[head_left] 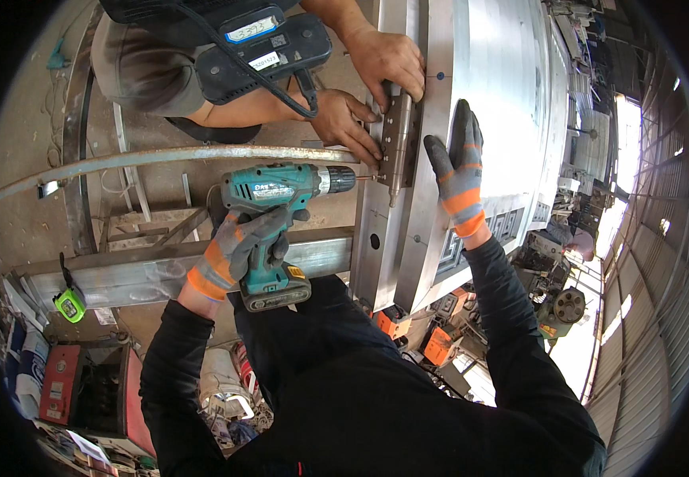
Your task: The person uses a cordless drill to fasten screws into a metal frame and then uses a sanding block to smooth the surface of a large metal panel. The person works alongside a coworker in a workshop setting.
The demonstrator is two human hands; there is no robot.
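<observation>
Dark-clothed torso (376, 413): nearest the camera, filling the lower centre of the frame, with a black sleeve rising on either side.
Left hand (253, 246): in a grey and orange glove, left of centre, wrapped around the handle of a teal cordless drill (269, 191).
Drill: held level, chuck pointing right; its thin bit (366, 178) reaches the lower end of a metal hinge. Whether the tip sits in a screw or a hole is too small to tell.
Hinge (396, 139): upper centre, its long barrel running up and down the picture, lying against a silver metal frame (376, 246); small holes dot its plate.
Right hand (460, 171): gloved alike, right of centre, grasping nothing, fingers spread and laid along the edge of a pale metal panel (503, 103).
Co-worker's hands: bare, at the top centre; the upper hand (392, 63) presses on the hinge's top end, the lower hand (347, 123) touches its left edge.
Step in hand: seemingly drilling or screwing at the hinge's lower end while the co-worker steadies it.
Next move calls for: probably firm, straight pressure along the bit, the hinge kept from shifting, and the co-worker's lower fingers, just beside the bit, kept clear.
</observation>
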